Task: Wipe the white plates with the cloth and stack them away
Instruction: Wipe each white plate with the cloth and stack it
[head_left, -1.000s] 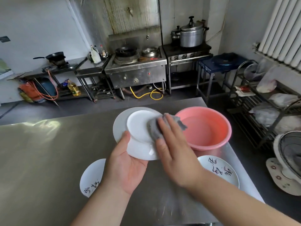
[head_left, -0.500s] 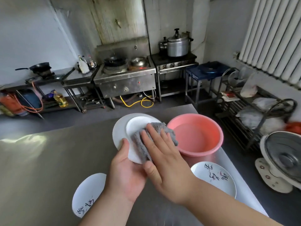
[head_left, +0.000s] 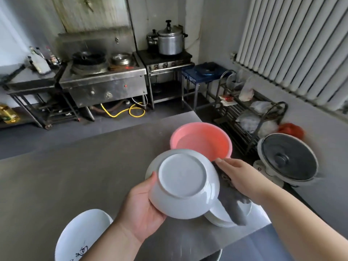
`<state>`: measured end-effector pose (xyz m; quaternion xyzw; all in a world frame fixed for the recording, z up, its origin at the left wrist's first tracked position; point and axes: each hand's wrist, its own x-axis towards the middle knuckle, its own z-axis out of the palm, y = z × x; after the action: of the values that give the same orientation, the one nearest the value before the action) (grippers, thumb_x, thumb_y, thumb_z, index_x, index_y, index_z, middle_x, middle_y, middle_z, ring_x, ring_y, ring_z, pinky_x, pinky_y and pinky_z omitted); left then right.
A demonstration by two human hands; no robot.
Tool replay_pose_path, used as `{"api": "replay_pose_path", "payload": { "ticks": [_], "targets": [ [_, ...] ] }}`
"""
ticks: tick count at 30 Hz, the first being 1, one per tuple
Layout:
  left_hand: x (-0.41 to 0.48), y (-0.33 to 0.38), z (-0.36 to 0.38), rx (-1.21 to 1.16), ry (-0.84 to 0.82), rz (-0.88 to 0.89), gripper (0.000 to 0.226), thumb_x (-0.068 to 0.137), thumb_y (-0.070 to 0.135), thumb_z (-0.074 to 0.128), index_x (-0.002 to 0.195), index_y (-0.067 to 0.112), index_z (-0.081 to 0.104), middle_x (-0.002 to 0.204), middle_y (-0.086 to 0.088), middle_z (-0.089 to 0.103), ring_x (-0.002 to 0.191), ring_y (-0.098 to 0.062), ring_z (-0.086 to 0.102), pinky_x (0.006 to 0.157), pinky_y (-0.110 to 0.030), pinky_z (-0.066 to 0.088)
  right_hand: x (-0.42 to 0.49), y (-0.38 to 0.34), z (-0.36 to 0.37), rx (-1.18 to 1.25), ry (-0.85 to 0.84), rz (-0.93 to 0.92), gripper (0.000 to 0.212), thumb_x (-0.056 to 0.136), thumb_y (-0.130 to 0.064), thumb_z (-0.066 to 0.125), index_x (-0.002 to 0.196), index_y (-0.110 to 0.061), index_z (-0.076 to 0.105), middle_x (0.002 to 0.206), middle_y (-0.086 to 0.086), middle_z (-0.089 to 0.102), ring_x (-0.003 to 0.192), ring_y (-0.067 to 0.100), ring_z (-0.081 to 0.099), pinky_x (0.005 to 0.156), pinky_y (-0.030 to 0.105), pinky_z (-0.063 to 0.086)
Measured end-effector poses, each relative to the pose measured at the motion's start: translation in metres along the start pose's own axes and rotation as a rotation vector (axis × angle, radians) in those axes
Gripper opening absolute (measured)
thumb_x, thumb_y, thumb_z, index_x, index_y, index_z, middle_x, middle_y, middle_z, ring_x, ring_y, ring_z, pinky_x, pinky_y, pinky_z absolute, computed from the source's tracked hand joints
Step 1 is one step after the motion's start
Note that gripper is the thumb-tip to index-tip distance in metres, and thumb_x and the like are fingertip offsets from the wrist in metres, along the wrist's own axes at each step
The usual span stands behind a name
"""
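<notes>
I have the left hand (head_left: 139, 210) closed round a white plate (head_left: 182, 181). The thumb sits over the rim at the plate's 9 o'clock and the fingers are underneath. The plate is held above the worktop (head_left: 75, 176), tipped so its underside and foot ring face me.

My right hand (head_left: 243, 178) lies with straight fingers over the grey cloth (head_left: 233, 204), pressing it against the plate's edge at 3 o'clock. The thumb is hidden, so I cannot say whether it also pinches the fabric. The tail of the cloth hangs down over a low stack of white plates (head_left: 214, 216) on the worktop at 4 o'clock from the held one.

Another pale rim shows just behind the held plate at its 10 o'clock. I cannot tell whether that one is lying flat or is carried along with it.

I judge the job to be partway through. This plate is getting its back and edge wiped, and the stack beside it looks like where the finished ones go. A plate with inked characters (head_left: 81, 236) lies apart at 7 o'clock and probably has yet to be wiped. The pink basin (head_left: 201, 140) stands at 12 o'clock, just beyond my hands.

What remains is finishing this wipe, setting the plate on the stack, and then dealing with the loose one.
</notes>
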<state>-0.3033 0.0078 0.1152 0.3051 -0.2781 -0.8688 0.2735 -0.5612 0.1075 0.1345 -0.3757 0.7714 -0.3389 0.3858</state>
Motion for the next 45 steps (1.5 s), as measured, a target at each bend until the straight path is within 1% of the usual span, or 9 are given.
{"api": "replay_pose_path", "payload": {
  "ticks": [4, 13, 17, 20, 23, 26, 31, 36, 45],
  "targets": [
    [0.029, -0.024, 0.003, 0.120, 0.010, -0.141, 0.040, 0.103, 0.036, 0.049, 0.130, 0.021, 0.074, 0.137, -0.011, 0.069, 0.124, -0.027, 0.068, 0.090, -0.040, 0.060, -0.020, 0.043, -0.012, -0.022, -0.060, 0.208, 0.025, 0.097, -0.073, 0.049, 0.108, -0.065, 0.069, 0.102, -0.026, 0.077, 0.094, -0.003, 0.074, 0.100, 0.033, 0.052],
    [0.086, -0.076, 0.048, 0.573, -0.015, -0.251, 0.029, 0.109, 0.028, 0.055, 0.136, 0.025, 0.064, 0.122, -0.002, 0.077, 0.120, -0.028, 0.068, 0.110, -0.054, 0.049, -0.030, 0.125, -0.042, 0.206, 0.066, 0.506, 0.046, 0.088, -0.076, 0.059, 0.109, -0.041, 0.079, 0.103, 0.002, 0.081, 0.101, 0.026, 0.077, 0.105, 0.047, 0.054],
    [0.108, -0.089, 0.074, 0.640, -0.042, -0.214, 0.055, 0.106, 0.067, 0.031, 0.138, 0.035, 0.064, 0.130, 0.011, 0.073, 0.124, -0.012, 0.066, 0.109, -0.038, 0.047, -0.013, 0.139, -0.071, 0.252, 0.123, 0.486, 0.060, 0.081, -0.089, 0.047, 0.104, -0.044, 0.078, 0.099, 0.000, 0.081, 0.097, 0.023, 0.078, 0.100, 0.043, 0.056],
    [0.127, -0.101, 0.075, 0.524, -0.021, -0.228, 0.081, 0.100, 0.076, 0.023, 0.151, 0.021, 0.053, 0.149, 0.002, 0.059, 0.129, -0.006, 0.059, 0.099, -0.026, 0.044, 0.002, 0.145, -0.081, 0.135, 0.136, 0.340, 0.043, 0.091, -0.078, 0.048, 0.099, -0.044, 0.074, 0.087, -0.008, 0.079, 0.086, 0.014, 0.077, 0.094, 0.043, 0.057],
    [0.139, -0.123, 0.069, 0.577, 0.060, -0.182, 0.059, 0.106, 0.060, 0.041, 0.152, 0.025, 0.052, 0.153, 0.004, 0.057, 0.136, -0.007, 0.055, 0.109, -0.030, 0.045, 0.018, 0.155, -0.085, 0.026, 0.103, 0.230, 0.008, 0.095, -0.043, 0.062, 0.103, -0.044, 0.063, 0.083, -0.007, 0.076, 0.063, 0.015, 0.070, 0.066, 0.041, 0.061],
    [0.146, -0.146, 0.054, 0.762, 0.220, -0.077, 0.052, 0.111, 0.027, 0.049, 0.161, 0.032, 0.037, 0.158, 0.010, 0.047, 0.146, -0.014, 0.043, 0.126, -0.042, 0.029, 0.034, 0.170, -0.079, -0.033, 0.014, 0.228, 0.043, 0.093, -0.035, 0.065, 0.128, -0.048, 0.046, 0.091, -0.010, 0.072, 0.060, 0.008, 0.068, 0.044, 0.021, 0.048],
    [0.152, -0.176, 0.039, 0.923, 0.315, -0.014, 0.043, 0.108, 0.008, 0.049, 0.143, 0.034, 0.045, 0.137, 0.012, 0.057, 0.128, -0.006, 0.052, 0.086, -0.007, 0.041, 0.062, 0.196, -0.061, -0.203, -0.061, 0.193, 0.032, 0.091, -0.039, 0.067, 0.121, -0.035, 0.054, 0.092, -0.017, 0.066, 0.081, 0.002, 0.063, 0.061, 0.019, 0.047],
    [0.164, -0.190, 0.028, 1.022, 0.373, 0.006, 0.060, 0.104, 0.004, 0.054, 0.157, 0.025, 0.034, 0.153, 0.010, 0.041, 0.141, -0.012, 0.037, 0.116, -0.028, 0.030, 0.074, 0.208, -0.049, -0.368, -0.085, 0.141, 0.035, 0.096, -0.042, 0.062, 0.127, -0.040, 0.047, 0.086, -0.022, 0.065, 0.077, -0.005, 0.059, 0.061, 0.019, 0.043],
    [0.167, -0.200, 0.011, 1.084, 0.372, -0.059, 0.068, 0.087, 0.027, 0.056, 0.146, 0.052, 0.033, 0.137, 0.015, 0.056, 0.125, -0.014, 0.054, 0.099, -0.035, 0.044, 0.075, 0.212, -0.054, -0.644, -0.086, 0.042, 0.023, 0.096, -0.047, 0.050, 0.115, -0.035, 0.049, 0.078, -0.011, 0.070, 0.063, 0.012, 0.067, 0.066, 0.036, 0.061]
  ]
}}
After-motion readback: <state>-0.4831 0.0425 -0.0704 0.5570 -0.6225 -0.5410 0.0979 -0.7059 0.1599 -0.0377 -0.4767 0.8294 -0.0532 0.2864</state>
